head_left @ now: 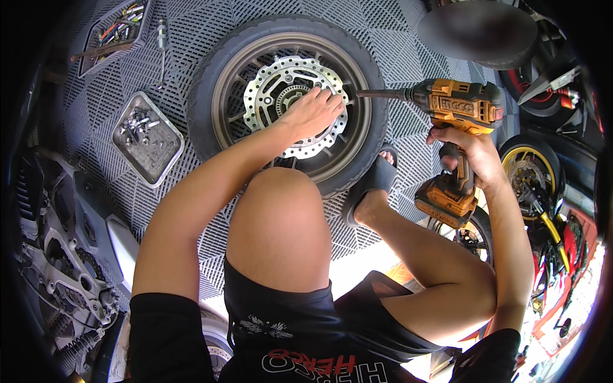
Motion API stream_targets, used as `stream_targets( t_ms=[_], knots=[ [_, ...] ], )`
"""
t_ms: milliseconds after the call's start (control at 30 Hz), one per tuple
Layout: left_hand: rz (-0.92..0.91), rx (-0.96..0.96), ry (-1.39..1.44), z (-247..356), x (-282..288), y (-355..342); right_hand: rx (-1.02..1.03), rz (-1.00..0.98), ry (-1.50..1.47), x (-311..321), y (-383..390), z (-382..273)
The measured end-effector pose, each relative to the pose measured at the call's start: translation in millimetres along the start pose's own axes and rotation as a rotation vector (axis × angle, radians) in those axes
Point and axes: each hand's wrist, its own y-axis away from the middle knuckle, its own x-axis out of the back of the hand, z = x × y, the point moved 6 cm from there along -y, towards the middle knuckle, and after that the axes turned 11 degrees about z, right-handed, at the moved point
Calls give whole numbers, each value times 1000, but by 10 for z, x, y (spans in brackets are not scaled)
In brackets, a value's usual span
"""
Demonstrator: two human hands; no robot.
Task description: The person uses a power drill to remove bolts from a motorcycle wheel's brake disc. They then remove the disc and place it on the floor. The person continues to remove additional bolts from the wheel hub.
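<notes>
A wheel with a black tyre (211, 76) lies flat, a silver perforated brake disc (262, 89) with a toothed ring at its middle. My left hand (310, 112) rests over the disc's right side, fingers curled down at it; what they hold, if anything, is hidden. My right hand (472, 153) grips a yellow and black cordless impact driver (463, 102) with battery, held right of the wheel, its long bit (380, 93) pointing left above the rim. A metal tray (156, 166) of bolts and small parts sits left of the wheel.
A tool box (137, 41) and a ratchet-like tool (161, 51) lie upper left on the grey grid mat (166, 204). Motorcycle parts (76, 281) line the left; a spare tyre (491, 60), a yellow-rimmed wheel (530, 153) and motorcycles crowd the right. My knee and sandalled foot border the wheel.
</notes>
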Motion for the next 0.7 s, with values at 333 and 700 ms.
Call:
stream_targets(
  t_ms=[333, 700],
  knots=[
    [-102, 37, 20, 8, -38, -142, 23, 21, -24, 203, -24, -40],
    [-203, 58, 86, -39, -36, -177, 10, -16, 1, 158, -5, -61]
  ],
)
